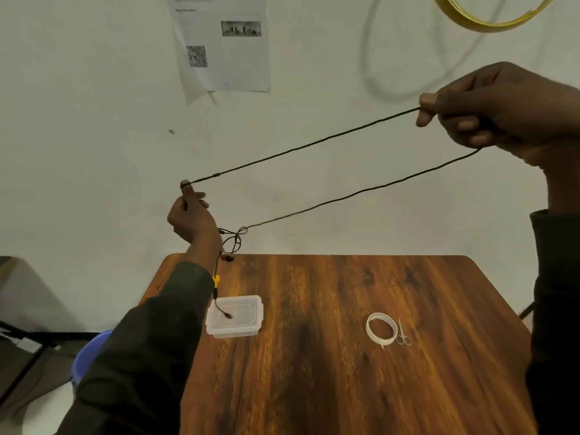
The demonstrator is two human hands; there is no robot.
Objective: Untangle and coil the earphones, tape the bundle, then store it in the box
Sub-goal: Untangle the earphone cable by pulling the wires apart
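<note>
Head view is showing us standing at a wooden table (314,356) with both arms raised against a pale wall. Starting at the left, we are seeing a blue tub (86,353) low beside the table edge, partly hidden behind our dark sleeve. Our left hand (191,218) is gripping the black earphone cable (301,147), fingers closed around it, with the cord passing over the raised fingertip. Below that wrist a small tangle (233,240) of loops is hanging, an earbud dangling near the table's far edge, and a strand with a yellow piece is trailing down so its end is hanging over the clear plastic box (251,309), which is sitting lidded on the table's left part. Two stretches of cable are running taut, up and rightward. Further right on the table, a roll of white tape (381,328) is lying just beside small scissors (402,332). At the far right, our right hand (508,111) is pinching the cable's other end, fingers curled closed.
</note>
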